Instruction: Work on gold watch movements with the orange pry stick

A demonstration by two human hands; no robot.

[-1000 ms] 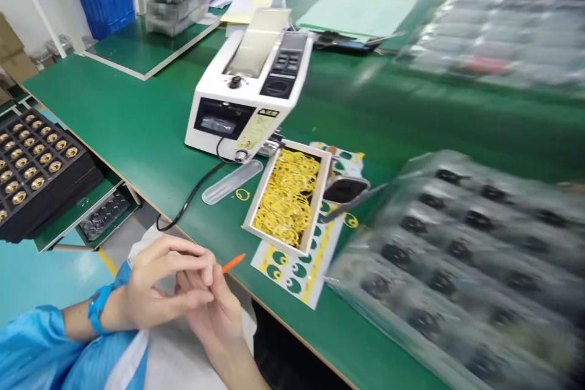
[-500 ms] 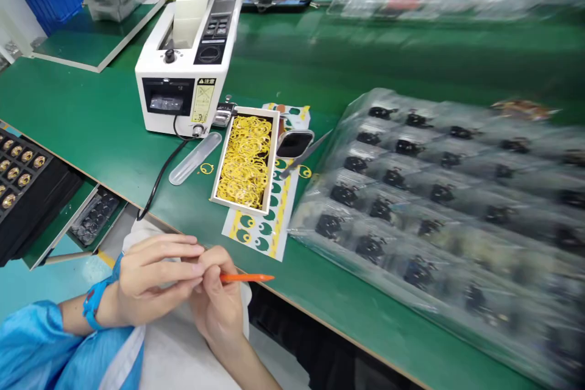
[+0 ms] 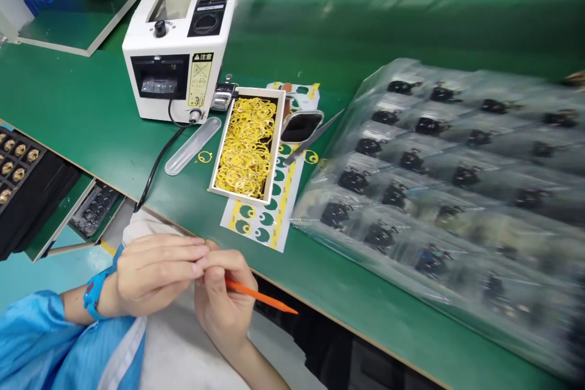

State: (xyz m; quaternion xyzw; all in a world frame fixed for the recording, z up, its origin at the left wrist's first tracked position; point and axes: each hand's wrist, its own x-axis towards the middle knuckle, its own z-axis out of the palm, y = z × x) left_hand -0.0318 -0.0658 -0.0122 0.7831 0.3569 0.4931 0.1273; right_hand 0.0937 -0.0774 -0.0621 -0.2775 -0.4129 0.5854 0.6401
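My left hand (image 3: pixel 158 271), with a blue band at its wrist, is closed, its fingertips pressed against the fingers of my right hand (image 3: pixel 226 304). Whatever lies between the fingertips is hidden. An orange pointed stick (image 3: pixel 267 300) is held in my right hand, its tip sticking out to the right and slightly down. Both hands are over my lap, at the front edge of the green bench. Beyond them stands a white box (image 3: pixel 278 134) full of yellow ring-shaped pieces (image 3: pixel 247 149), partly covering a die-cut sticker sheet (image 3: pixel 278 225).
A white tape dispenser (image 3: pixel 178 42) stands at the back left, its black cable (image 3: pixel 158 170) running over the bench edge. Near the box lie a clear plastic strip (image 3: pixel 192 146) and a blade-like tool (image 3: pixel 315 137). Clear trays (image 3: pixel 411 195) with black parts fill the right side.
The orange stick has swung so that its tip points more downward and farther right. My hands stay together. The view has tilted down, shifting the bench items upward.
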